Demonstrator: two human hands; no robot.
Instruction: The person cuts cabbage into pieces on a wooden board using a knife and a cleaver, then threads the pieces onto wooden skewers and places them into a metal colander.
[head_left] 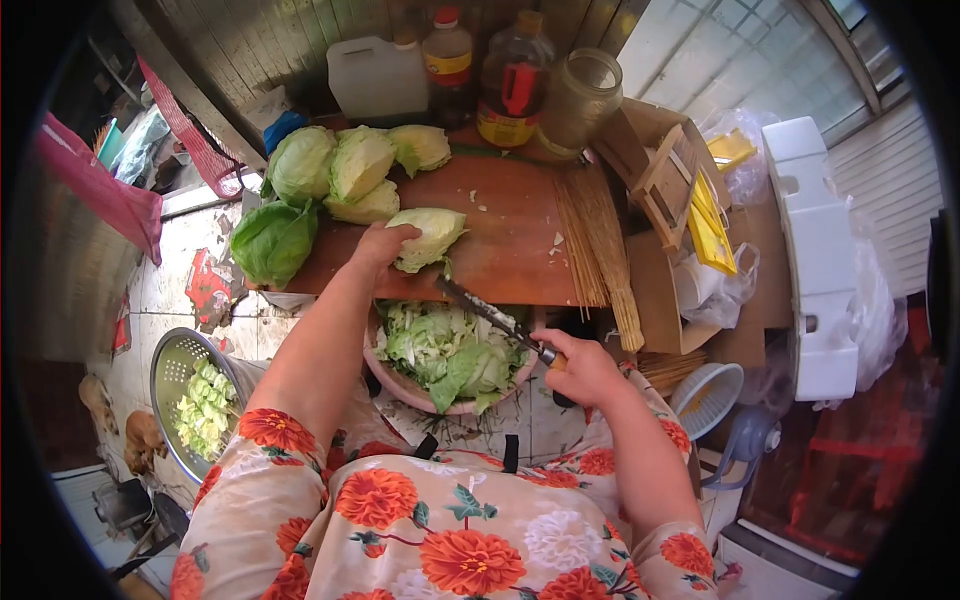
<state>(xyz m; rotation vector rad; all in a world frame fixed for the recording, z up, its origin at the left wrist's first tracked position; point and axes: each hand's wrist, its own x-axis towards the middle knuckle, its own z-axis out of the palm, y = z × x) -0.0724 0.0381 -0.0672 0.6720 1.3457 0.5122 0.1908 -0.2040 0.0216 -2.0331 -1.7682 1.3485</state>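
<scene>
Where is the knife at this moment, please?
In the head view, the knife is just right of centre, in the right hand, its blade over the pink basin and its tip by the brown board.

A kitchen — cabbages (358, 165), colander (182, 360) and bottles (515, 80) show it.
</scene>
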